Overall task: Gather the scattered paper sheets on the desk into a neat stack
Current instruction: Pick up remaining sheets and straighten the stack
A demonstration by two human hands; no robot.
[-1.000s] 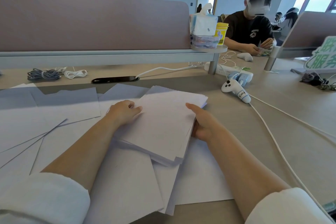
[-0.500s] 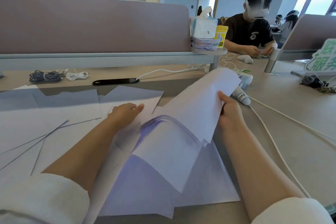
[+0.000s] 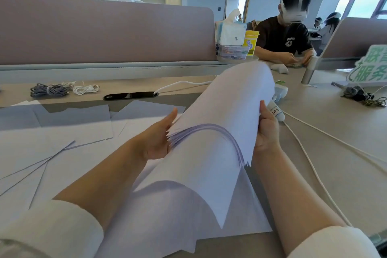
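Your two hands have a bundle of sheets [image 3: 226, 123] raised off the desk [image 3: 339, 153], bowed into an arch with its near edges hanging down and fanned unevenly. Your right hand [image 3: 268, 132] grips the right side of the bundle, thumb laid on top of the paper and fingers hidden behind it. Your left hand [image 3: 159, 138] stands flat against the ragged left edges of the sheets, palm towards them and the one digit that shows held straight; the other fingers are lost behind the paper. More loose sheets [image 3: 69, 132] lie spread flat over the left part of the desk, overlapping at different angles, and a few flat sheets [image 3: 178, 205] lie directly below the arch, between your forearms. Just beyond your right hand a white controller [image 3: 277, 111] with a handwritten label rests on the desk, and a white cable [image 3: 314, 174] runs from that area towards the near right edge. At the back left, a coiled grey cable [image 3: 49, 90] sits beside a coiled white cable [image 3: 85, 89], near a black oblong slot [image 3: 129, 95] in the desktop. A mauve partition [image 3: 104, 31] closes off the back, with a tissue pack [image 3: 231, 31] and a yellow tub [image 3: 251, 43] at its right end. Past that, a person in a black shirt [image 3: 282, 37] sits at the far side, and a green sign [image 3: 368, 67] stands at the right.
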